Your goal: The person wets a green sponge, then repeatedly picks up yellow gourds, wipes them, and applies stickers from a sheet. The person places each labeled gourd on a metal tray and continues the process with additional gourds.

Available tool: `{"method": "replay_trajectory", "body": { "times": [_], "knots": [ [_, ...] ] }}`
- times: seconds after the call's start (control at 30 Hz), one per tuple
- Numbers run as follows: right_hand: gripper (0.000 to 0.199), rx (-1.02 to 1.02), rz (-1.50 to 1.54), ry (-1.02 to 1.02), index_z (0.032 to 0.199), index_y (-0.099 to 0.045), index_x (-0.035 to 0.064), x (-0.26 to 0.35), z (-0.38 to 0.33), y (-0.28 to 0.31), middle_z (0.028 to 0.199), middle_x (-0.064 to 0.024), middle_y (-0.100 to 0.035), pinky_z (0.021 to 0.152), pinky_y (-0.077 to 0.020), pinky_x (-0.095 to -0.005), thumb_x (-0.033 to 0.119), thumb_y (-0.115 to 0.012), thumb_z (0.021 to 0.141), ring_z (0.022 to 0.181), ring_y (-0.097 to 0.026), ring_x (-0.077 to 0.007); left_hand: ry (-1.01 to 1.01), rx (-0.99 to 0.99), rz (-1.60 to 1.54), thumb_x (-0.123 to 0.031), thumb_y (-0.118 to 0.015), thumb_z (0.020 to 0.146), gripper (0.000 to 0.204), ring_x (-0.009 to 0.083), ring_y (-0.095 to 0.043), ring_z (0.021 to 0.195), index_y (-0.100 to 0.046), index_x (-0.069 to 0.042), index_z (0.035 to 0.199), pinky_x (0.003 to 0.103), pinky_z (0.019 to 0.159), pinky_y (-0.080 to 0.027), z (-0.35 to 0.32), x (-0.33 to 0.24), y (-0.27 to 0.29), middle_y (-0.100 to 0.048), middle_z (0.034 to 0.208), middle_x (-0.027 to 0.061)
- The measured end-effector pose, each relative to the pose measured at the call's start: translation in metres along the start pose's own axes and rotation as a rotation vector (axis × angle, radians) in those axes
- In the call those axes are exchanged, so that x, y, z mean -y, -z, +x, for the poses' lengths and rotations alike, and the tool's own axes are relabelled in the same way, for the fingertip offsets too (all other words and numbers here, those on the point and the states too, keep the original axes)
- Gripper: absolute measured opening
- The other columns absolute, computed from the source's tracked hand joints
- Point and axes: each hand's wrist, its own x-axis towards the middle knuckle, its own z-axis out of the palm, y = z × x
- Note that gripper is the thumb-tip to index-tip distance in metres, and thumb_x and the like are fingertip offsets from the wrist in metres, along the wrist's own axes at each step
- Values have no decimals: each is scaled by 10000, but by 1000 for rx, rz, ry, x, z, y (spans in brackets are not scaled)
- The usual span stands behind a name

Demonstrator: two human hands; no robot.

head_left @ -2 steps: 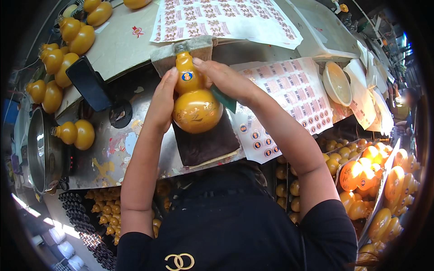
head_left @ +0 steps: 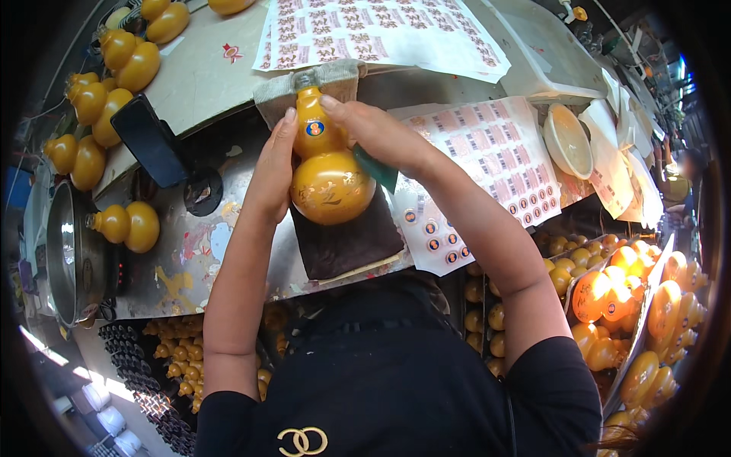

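A yellow gourd-shaped bottle (head_left: 333,190) with a clear threaded neck lies between my hands, its neck pointing away from me. Gold lettering marks its lower bulb, and a small blue oval sticker with an orange centre is on the upper one. My left hand (head_left: 272,164) is closed along its left side, thumb up by the upper bulb. My right hand (head_left: 373,135) grips the upper right side, thumb near the neck. Under the right palm shows a flat green piece (head_left: 375,169), partly hidden. Beneath the bottle are a dark cloth pad (head_left: 346,247) and a greyish folded cloth (head_left: 272,95).
Sticker sheets lie at the right (head_left: 487,152) and the back (head_left: 381,34). A phone on a stand (head_left: 152,141), a metal pan (head_left: 72,255) and another gourd bottle (head_left: 141,227) stand left. A bowl (head_left: 567,141) is at right. Crates of gourd bottles (head_left: 605,305) sit below the table.
Both thumbs have shifted slightly, the right one a little toward the neck. The green piece has moved slightly with my right hand. The bottle stays in nearly the same place.
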Motion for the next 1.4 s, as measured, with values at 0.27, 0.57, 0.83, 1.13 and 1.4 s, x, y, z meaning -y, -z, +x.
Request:
{"method": "replay_trajectory", "body": {
  "times": [0.27,0.57,0.83,1.13,1.4],
  "knots": [
    [592,-47,-198,-25,898,-563,-17,4,1,-2,832,-70,-566,710,-433,-278,566,-467,931,767,-515,-128,-93,-41,215,-369,-440,1009,404,109,-566,958,-515,-16,1189,249,851,-461,0,5,-3,-586,1049,66],
    [741,-8,-96,-12,1011,-583,-61,-3,3,2,982,-213,-632,793,-474,-333,657,-465,874,910,-617,-256,-51,46,163,-379,-437,1008,447,120,-567,1002,-491,-8,1252,248,887,-454,3,4,11,-587,1102,79],
    [659,17,-53,155,1030,-570,-36,-10,-6,6,804,-73,-570,654,-445,-255,590,-635,835,740,-539,-128,-128,138,352,-348,-570,958,524,117,-552,1062,-437,-3,1328,241,903,-452,-1,4,21,-569,1172,81],
    [489,176,77,79,1212,-487,12,-13,-6,10,991,-46,-605,777,-464,-221,402,-593,938,913,-563,-77,-65,207,143,-334,-552,966,576,144,-535,1135,-355,-12,1401,273,973,-432,-5,7,27,-531,1255,81],
    [402,-28,588,-334,1070,-607,45,2,-20,38,895,5,-631,809,-477,-274,403,-647,891,836,-616,-118,-41,131,200,-433,-493,979,555,143,-559,1074,-412,-10,1328,278,923,-460,-2,-3,12,-556,1177,84]
  ]
}}
